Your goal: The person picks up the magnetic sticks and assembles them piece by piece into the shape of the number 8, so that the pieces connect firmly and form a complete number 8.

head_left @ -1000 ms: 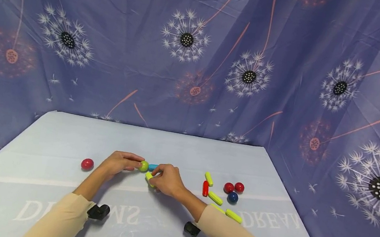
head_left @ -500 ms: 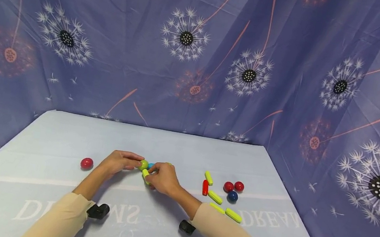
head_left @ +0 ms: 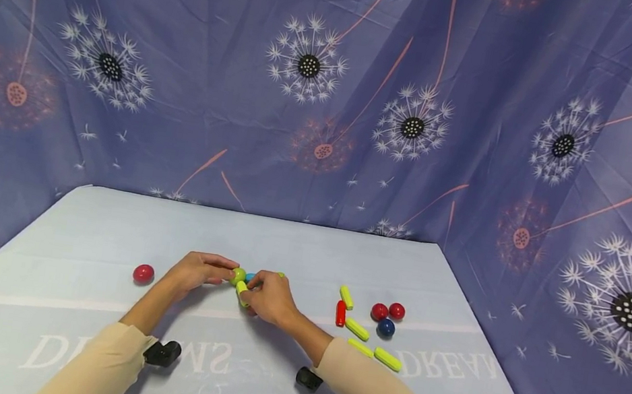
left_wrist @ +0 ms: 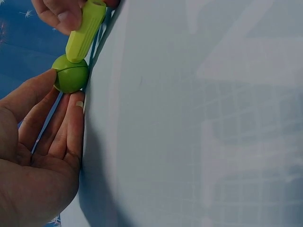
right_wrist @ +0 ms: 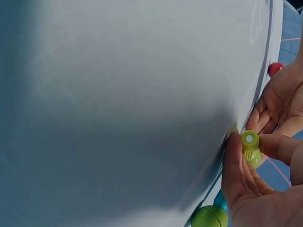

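Note:
My left hand [head_left: 197,272] pinches a green ball [left_wrist: 71,78] between thumb and fingers, low over the table. Between the thumb and fingers of my right hand [head_left: 271,298] is a yellow-green magnetic rod [left_wrist: 86,34]. Its far end meets the ball in the left wrist view, while its near end shows a pale round spot in the right wrist view. A blue rod [head_left: 250,277] extends from the ball toward the right, partly hidden behind the right hand. Another green ball [right_wrist: 209,216] appears beside the blue rod's other end in the right wrist view.
A red ball [head_left: 143,275] lies to the left. On the right are several yellow-green rods [head_left: 357,329], a red rod [head_left: 341,314], two red balls [head_left: 379,312] and a dark blue ball [head_left: 385,328]. A patterned curtain [head_left: 330,104] hangs behind the table [head_left: 122,222].
My right hand has moved slightly left, bringing the yellow-green rod from just apart to against the green ball. The left hand has kept its hold in place.

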Tool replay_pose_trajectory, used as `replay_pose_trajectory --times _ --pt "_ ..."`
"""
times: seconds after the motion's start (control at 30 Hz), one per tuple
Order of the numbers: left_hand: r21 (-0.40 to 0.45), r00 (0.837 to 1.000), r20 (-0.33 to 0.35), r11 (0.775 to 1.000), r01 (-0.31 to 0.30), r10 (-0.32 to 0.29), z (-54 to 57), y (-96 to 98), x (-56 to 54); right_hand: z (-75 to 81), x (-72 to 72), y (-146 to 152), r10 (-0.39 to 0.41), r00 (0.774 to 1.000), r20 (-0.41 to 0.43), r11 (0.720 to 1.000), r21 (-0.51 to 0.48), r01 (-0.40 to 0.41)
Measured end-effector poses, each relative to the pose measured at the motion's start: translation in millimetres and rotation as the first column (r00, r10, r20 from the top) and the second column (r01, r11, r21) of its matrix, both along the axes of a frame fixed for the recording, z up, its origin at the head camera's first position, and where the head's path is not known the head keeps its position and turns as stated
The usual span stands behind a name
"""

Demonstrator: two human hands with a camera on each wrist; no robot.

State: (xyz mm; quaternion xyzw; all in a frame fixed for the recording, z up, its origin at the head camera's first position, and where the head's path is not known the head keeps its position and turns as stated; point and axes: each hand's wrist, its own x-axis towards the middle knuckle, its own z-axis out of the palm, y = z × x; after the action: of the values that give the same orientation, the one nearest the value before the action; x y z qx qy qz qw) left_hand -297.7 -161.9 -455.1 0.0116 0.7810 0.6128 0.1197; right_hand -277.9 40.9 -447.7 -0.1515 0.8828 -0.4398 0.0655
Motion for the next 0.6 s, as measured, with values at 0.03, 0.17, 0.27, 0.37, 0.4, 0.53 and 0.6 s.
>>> replay_pose_trajectory --times 0.03,0.17,0.27,0.37,0.4,0.53,0.6 --pt "0.001 1.000 -0.001 1.000 0.001 -0.001 0.3 0.1 0.1 0.2 0.3 0.5 0.003 1.000 -0.001 1.000 -0.001 -0.003" --pt "0.001 1.000 -0.011 1.000 0.005 -0.005 0.6 0.9 0.6 1.8 1.8 3.3 0.016 1.000 0.003 1.000 0.021 -0.016" --pt "-0.011 1.000 -0.027 1.000 0.010 -0.010 0.3 1.7 1.0 2.6 2.7 5.5 0.024 1.000 -0.007 0.998 0.053 -0.023" --pt "-0.021 1.000 -0.031 1.000 0.006 -0.006 -0.3 2.4 0.8 2.7 2.9 6.5 0.025 1.000 -0.013 0.998 0.066 -0.024" --pt "-0.019 1.000 -0.028 1.000 0.003 -0.003 -0.6 2.5 0.5 2.5 2.8 6.4 0.025 1.000 -0.014 0.998 0.060 -0.024" --pt "-0.015 1.000 -0.024 1.000 0.002 -0.002 -1.5 2.0 0.1 1.2 3.1 4.9 0.027 1.000 -0.001 0.998 0.055 -0.027" --pt "-0.011 1.000 -0.025 1.000 0.003 -0.004 -1.5 2.0 0.1 0.9 3.8 3.9 0.027 1.000 0.010 0.998 0.057 -0.028"
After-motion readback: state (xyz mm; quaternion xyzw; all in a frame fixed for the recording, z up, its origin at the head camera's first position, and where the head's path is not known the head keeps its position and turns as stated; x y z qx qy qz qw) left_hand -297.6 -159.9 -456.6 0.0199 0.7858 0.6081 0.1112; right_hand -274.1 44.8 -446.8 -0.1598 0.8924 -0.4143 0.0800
